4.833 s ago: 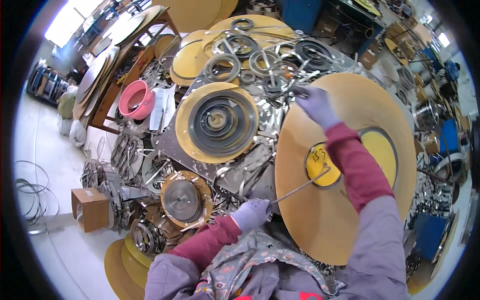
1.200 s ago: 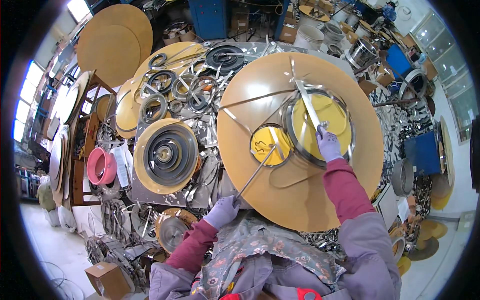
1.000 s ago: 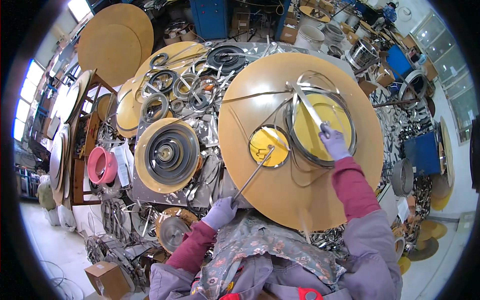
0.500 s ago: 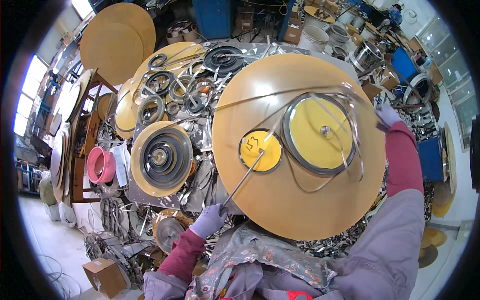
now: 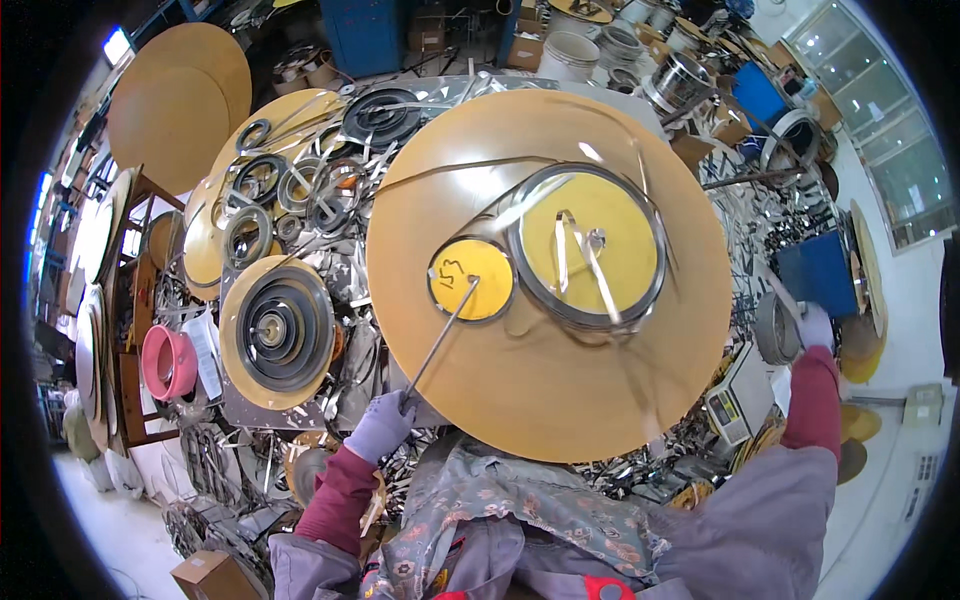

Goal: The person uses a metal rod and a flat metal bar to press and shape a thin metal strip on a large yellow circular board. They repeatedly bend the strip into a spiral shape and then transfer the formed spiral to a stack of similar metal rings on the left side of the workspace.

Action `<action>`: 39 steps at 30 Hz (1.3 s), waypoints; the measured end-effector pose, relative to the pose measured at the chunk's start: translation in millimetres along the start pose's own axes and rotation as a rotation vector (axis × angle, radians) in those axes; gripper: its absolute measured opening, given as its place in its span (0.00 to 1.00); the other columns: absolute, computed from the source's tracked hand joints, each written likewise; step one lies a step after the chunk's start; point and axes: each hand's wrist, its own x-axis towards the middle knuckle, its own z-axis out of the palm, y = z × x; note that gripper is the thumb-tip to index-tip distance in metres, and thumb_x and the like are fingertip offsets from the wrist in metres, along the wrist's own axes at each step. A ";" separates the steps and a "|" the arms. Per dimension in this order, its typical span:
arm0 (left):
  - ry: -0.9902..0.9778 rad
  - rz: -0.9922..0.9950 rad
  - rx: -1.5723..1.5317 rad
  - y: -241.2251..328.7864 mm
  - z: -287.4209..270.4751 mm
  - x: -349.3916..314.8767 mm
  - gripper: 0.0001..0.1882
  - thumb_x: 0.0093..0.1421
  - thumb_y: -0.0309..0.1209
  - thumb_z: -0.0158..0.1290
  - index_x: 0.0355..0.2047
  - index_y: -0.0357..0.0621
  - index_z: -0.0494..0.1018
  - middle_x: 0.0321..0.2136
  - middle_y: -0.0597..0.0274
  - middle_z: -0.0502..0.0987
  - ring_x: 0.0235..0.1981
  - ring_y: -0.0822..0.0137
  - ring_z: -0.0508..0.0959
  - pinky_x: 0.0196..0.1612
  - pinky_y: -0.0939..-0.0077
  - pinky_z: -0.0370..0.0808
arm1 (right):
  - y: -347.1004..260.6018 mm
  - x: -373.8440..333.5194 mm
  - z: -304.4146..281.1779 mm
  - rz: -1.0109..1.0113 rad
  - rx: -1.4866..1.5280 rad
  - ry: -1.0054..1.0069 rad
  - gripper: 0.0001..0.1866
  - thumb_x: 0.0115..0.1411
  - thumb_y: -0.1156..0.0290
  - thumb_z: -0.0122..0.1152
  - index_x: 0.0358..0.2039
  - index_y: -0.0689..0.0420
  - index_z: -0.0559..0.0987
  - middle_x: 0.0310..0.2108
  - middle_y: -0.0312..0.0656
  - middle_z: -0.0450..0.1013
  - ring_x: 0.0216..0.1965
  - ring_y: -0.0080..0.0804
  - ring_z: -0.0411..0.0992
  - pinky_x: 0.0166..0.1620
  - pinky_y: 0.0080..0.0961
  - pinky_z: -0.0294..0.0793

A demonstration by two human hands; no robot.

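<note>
The left hand (image 5: pixel 380 425), in a pale purple glove, has its fingers closed around the near end of a thin metal rod (image 5: pixel 440 335). The rod's far tip rests on the small yellow disc (image 5: pixel 472 280), which lies on the big tan round board (image 5: pixel 548 275) in front of the person. Just beside that disc, touching or nearly so, sits a coil of flat steel band (image 5: pixel 588 245) wound around a larger yellow plate. Loose tails of the band rise from its middle and arc out across the board.

The right hand (image 5: pixel 815 325) is far out to the right, well apart from the coil, near a small grey roll (image 5: pixel 775 328) beside a blue box (image 5: pixel 820 275). At the bent rim of the picture I cannot tell whether those fingers hold the band's end or are empty.

The main risk is probably the coil itself. Wound spring steel with free ends can slacken and whip loose, and only the rod is near it. If the rod tip slides off the small disc, nothing pins that side. The band edges look sharp and the gloves look thin. The counter (image 5: pixel 350 330) around the board is heaped with scrap strip and rings (image 5: pixel 265 180), so a sprung tail could snag there and tangle.
</note>
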 end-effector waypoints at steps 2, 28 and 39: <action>-0.017 0.054 0.001 4.1 -0.1 10.6 0.12 0.56 0.34 0.51 0.31 0.35 0.71 0.28 0.40 0.75 0.34 0.42 0.75 0.38 0.53 0.71 | -61.6 14.3 -54.6 -0.079 -0.143 0.182 0.20 0.57 0.61 0.50 0.48 0.57 0.71 0.44 0.42 0.73 0.46 0.39 0.70 0.48 0.32 0.70; -0.028 0.082 -0.022 -42.5 -4.2 -20.4 0.14 0.59 0.36 0.47 0.30 0.35 0.72 0.27 0.39 0.75 0.34 0.41 0.75 0.37 0.52 0.70 | -225.1 -50.8 -291.7 -0.657 0.115 -0.564 0.18 0.49 0.60 0.59 0.39 0.54 0.80 0.34 0.45 0.77 0.36 0.41 0.75 0.43 0.30 0.73; -0.033 0.043 -0.077 -33.9 -4.0 -32.9 0.15 0.59 0.36 0.47 0.30 0.34 0.73 0.26 0.39 0.75 0.31 0.41 0.75 0.34 0.53 0.70 | -342.0 -18.8 -273.9 -0.530 0.582 -0.752 0.18 0.61 0.63 0.46 0.46 0.58 0.75 0.22 0.40 0.74 0.17 0.24 0.70 0.20 0.22 0.71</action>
